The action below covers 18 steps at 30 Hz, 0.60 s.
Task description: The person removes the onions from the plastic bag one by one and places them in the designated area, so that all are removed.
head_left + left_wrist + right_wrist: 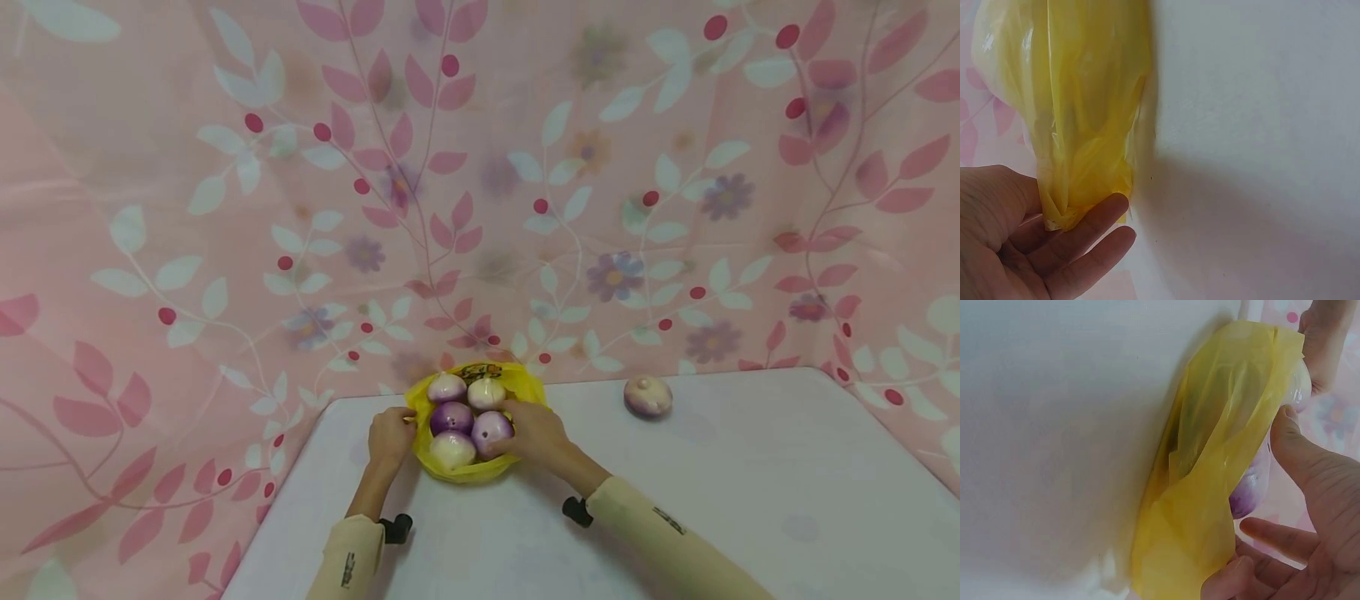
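Several purple-and-white onions [452, 419] lie together in the mouth of a yellow plastic bag [468, 477] at the back of the table. My left hand [392, 437] pinches the bag's left edge; in the left wrist view the thin plastic [1088, 125] is caught between thumb and fingers. At the bag's right side, my right hand [538, 433] has thumb and fingers around a light purple onion [492, 432]. In the right wrist view, the bag's wall [1210, 519] partly hides this onion [1252, 487], and a lower finger lies against the plastic.
Another onion [648, 397] rests alone on the white tabletop [712, 500], to the right near the back edge. Behind the table hangs a pink floral cloth [480, 167]. Black wrist cameras [577, 511] sit by both sleeves.
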Each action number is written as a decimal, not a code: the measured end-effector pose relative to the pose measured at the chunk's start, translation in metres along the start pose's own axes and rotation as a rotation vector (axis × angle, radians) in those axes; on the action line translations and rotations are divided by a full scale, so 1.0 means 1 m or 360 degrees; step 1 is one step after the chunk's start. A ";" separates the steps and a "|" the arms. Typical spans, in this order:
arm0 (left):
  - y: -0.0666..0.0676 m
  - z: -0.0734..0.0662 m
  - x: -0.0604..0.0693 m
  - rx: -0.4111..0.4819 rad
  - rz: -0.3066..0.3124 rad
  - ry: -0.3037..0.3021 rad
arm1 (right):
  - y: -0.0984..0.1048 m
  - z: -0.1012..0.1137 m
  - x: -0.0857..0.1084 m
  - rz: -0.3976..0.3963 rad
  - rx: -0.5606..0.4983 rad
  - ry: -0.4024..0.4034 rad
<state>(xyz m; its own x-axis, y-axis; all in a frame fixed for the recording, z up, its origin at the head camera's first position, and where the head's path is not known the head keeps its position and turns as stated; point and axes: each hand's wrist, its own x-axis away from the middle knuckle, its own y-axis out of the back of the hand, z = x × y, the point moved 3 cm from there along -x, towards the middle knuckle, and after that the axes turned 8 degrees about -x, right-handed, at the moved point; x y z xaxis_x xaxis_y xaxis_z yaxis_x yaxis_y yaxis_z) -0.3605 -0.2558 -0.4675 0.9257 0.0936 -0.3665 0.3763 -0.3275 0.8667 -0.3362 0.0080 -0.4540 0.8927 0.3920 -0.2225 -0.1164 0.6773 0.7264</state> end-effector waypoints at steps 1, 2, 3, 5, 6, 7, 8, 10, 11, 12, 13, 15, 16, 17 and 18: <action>0.000 -0.001 0.000 -0.0002 0.0000 -0.0004 | -0.001 0.000 0.000 0.0000 -0.0001 -0.0001; 0.000 -0.001 0.000 -0.0005 -0.0001 -0.0007 | -0.001 0.001 0.000 0.0001 0.0000 -0.0001; 0.000 -0.001 0.000 -0.0006 -0.0002 -0.0008 | -0.002 0.001 0.000 0.0002 0.0005 0.0004; 0.001 -0.001 -0.001 -0.0010 -0.0007 -0.0005 | -0.003 0.003 0.000 0.0005 0.0009 0.0006; 0.001 -0.001 -0.001 -0.0010 -0.0009 -0.0003 | -0.004 0.004 0.000 -0.0001 0.0007 0.0011; 0.001 -0.001 -0.001 -0.0010 -0.0010 -0.0003 | -0.005 0.004 -0.001 -0.0007 0.0007 0.0013; 0.001 -0.001 -0.001 -0.0009 -0.0010 -0.0002 | -0.006 0.004 -0.001 -0.0013 0.0017 0.0021; 0.000 -0.001 -0.001 -0.0003 -0.0007 -0.0001 | -0.007 0.004 -0.001 -0.0021 0.0019 0.0015; 0.000 -0.001 -0.001 0.0000 -0.0003 0.0000 | -0.008 0.004 -0.001 -0.0023 0.0022 0.0012; 0.000 -0.001 -0.001 0.0003 -0.0001 -0.0001 | -0.009 0.004 -0.001 -0.0024 0.0020 0.0010; 0.000 -0.002 0.000 0.0004 0.0001 -0.0001 | -0.011 0.004 -0.002 -0.0025 0.0023 0.0011; 0.001 -0.002 0.000 0.0005 0.0003 -0.0002 | -0.012 0.003 -0.002 -0.0028 0.0025 0.0014; 0.001 -0.002 0.000 0.0002 0.0001 -0.0004 | -0.013 0.003 -0.002 -0.0032 0.0025 0.0020; 0.001 -0.002 0.000 0.0004 -0.0002 -0.0005 | -0.014 0.002 -0.002 -0.0036 0.0025 0.0028; 0.001 -0.002 0.000 0.0002 -0.0005 -0.0010 | -0.014 0.002 -0.002 -0.0042 0.0024 0.0034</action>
<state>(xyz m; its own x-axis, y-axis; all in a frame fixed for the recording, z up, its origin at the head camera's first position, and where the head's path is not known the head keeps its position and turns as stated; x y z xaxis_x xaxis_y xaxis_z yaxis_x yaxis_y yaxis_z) -0.3597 -0.2540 -0.4657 0.9242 0.0888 -0.3715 0.3793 -0.3287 0.8649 -0.3353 -0.0033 -0.4624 0.8858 0.3875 -0.2554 -0.0862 0.6781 0.7299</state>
